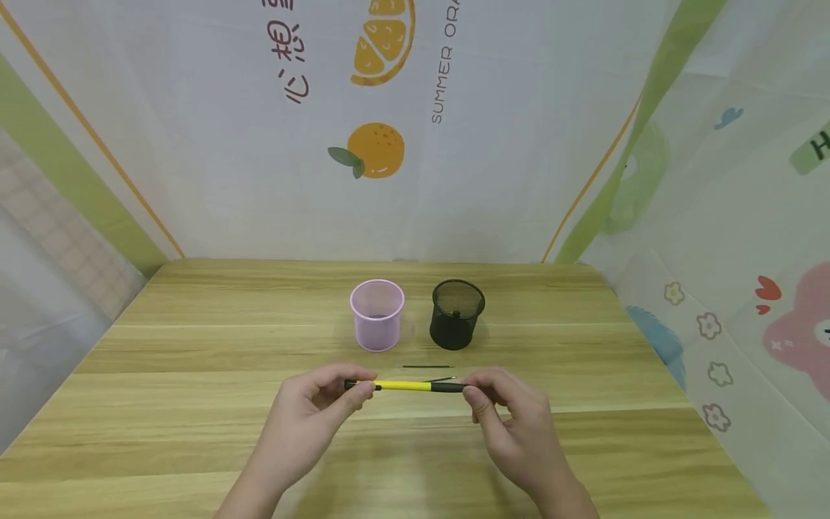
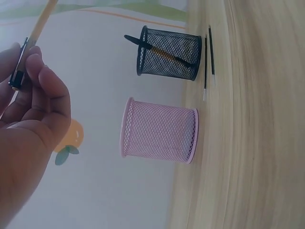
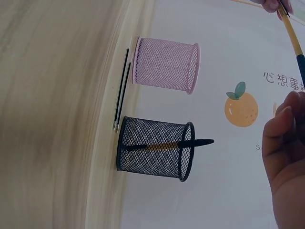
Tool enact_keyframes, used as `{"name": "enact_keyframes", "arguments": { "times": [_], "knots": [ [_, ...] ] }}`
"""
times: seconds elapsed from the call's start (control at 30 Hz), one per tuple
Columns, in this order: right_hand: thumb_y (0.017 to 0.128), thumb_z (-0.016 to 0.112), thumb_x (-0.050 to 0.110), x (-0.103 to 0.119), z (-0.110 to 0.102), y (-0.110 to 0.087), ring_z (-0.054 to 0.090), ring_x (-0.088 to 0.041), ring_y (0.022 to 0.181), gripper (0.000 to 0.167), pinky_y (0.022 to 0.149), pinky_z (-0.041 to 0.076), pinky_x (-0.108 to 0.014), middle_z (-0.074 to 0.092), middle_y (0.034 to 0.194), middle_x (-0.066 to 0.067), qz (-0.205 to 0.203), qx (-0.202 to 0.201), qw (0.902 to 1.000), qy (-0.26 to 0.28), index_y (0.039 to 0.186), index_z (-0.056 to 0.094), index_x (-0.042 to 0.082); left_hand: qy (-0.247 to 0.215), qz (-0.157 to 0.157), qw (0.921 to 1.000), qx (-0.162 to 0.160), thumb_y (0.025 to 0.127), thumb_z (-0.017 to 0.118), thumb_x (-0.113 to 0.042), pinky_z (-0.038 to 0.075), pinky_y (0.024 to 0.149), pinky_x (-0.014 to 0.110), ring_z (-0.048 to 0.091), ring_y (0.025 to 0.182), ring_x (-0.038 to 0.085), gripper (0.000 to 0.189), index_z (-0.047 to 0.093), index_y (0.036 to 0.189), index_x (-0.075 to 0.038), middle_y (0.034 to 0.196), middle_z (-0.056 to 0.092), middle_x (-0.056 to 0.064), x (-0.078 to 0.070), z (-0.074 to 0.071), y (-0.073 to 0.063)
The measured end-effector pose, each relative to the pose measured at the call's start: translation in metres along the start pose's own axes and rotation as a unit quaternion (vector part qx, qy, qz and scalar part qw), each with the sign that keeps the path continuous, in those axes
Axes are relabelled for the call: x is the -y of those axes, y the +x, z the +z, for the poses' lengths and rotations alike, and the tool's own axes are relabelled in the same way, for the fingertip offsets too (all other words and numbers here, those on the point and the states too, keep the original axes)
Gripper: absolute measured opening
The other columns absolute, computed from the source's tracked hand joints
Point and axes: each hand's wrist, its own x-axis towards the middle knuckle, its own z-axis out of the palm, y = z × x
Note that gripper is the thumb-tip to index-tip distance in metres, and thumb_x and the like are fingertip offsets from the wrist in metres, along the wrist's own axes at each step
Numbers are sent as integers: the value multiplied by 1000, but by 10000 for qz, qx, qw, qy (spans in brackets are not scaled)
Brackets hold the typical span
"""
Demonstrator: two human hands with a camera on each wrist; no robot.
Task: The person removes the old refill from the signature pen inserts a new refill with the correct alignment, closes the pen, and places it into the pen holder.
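A yellow pen (image 1: 408,386) with a black grip section is held level between both hands. My left hand (image 1: 301,414) pinches its black clip end between thumb and fingers. At the other end, my right hand (image 1: 519,425) pinches the black grip near the tip, which the fingers hide. Two thin black pen refills, a farther refill (image 1: 426,366) and a nearer refill (image 1: 442,379), lie on the table beyond the pen. In the left wrist view the clip (image 2: 20,62) shows beside the left fingers.
A pink-lilac mesh cup (image 1: 377,335) stands beyond the hands, left of a black mesh cup (image 1: 452,333). Another yellow-and-black pen (image 3: 202,142) leans in the black cup, its black end above the rim. Behind the wooden table (image 1: 194,346) hangs a printed cloth (image 1: 506,158).
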Motion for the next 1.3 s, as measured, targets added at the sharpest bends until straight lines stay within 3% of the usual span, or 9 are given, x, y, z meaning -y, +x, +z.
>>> {"name": "enact_keyframes", "arguments": {
  "times": [0.2, 0.4, 0.53, 0.67, 0.8, 0.97, 1.07, 1.3],
  "knots": [
    [89, 72, -15, 1, 0, 0, 57, -2, 65, 27, 68, 53, -15, 63, 76, 3, 52, 11, 9999, -110, 96, 70, 11, 105, 137, 9998, -91, 94, 82, -19, 51, 64, 25, 57, 72, 12, 13, 81, 107, -23, 81, 65, -4, 0, 1, -1],
    [89, 72, -16, 1, 0, 0, 58, -4, 65, 27, 67, 54, -15, 64, 81, 2, 23, 132, 9999, 32, 101, 70, 8, 102, 135, 9998, -143, 94, 82, -18, 57, 71, 25, 67, 80, 11, 16, 81, 109, -23, 95, 75, -5, 0, 2, -2],
    [86, 74, -18, -1, 0, 0, 60, -6, 69, 31, 69, 56, -15, 67, 89, -2, -269, 127, 9993, 234, 107, 71, 4, -30, 129, 9998, -142, 94, 81, -15, 60, 76, 25, 71, 85, 10, 19, 79, 113, -19, 100, 77, -1, 0, 1, -1],
    [87, 77, -13, -3, 1, 1, 61, -8, 75, 24, 71, 56, -16, 69, 95, -8, -709, -121, 9967, 368, 107, 72, 0, -251, 6, 9997, 38, 97, 78, -14, 62, 83, 26, 74, 89, 12, 19, 77, 116, -13, 106, 78, 5, 0, 1, 0],
    [97, 75, 2, -4, 0, 3, 63, -9, 79, 7, 72, 55, -16, 70, 96, -10, -1005, -357, 9937, 341, 103, 73, -2, -339, -325, 9986, 233, 99, 76, -19, 63, 86, 28, 74, 89, 15, 18, 77, 116, -12, 108, 78, 8, -1, 1, 1],
    [102, 71, 11, -4, 1, 4, 64, -11, 79, 16, 74, 56, -15, 69, 94, -12, -1299, -599, 9895, 200, 98, 73, -5, -300, -689, 9946, 716, 101, 74, -25, 62, 82, 28, 71, 85, 16, 21, 77, 116, -10, 97, 76, 9, 1, 0, 2],
    [102, 72, 10, -4, 1, 5, 64, -11, 79, 17, 75, 56, -16, 69, 93, -13, -1390, -625, 9881, 194, 98, 73, -6, -386, -698, 9930, 869, 102, 73, -24, 61, 80, 27, 71, 82, 17, 21, 76, 115, -7, 91, 74, 8, 3, 0, 2],
    [104, 68, 14, -4, 1, 5, 64, -12, 79, 20, 75, 56, -17, 71, 93, -12, -1471, -353, 9885, 19, 103, 73, -5, -658, -601, 9929, 791, 99, 76, -16, 63, 82, 28, 74, 83, 17, 21, 76, 115, -3, 92, 77, 3, 3, -3, 3]
  ]
}}
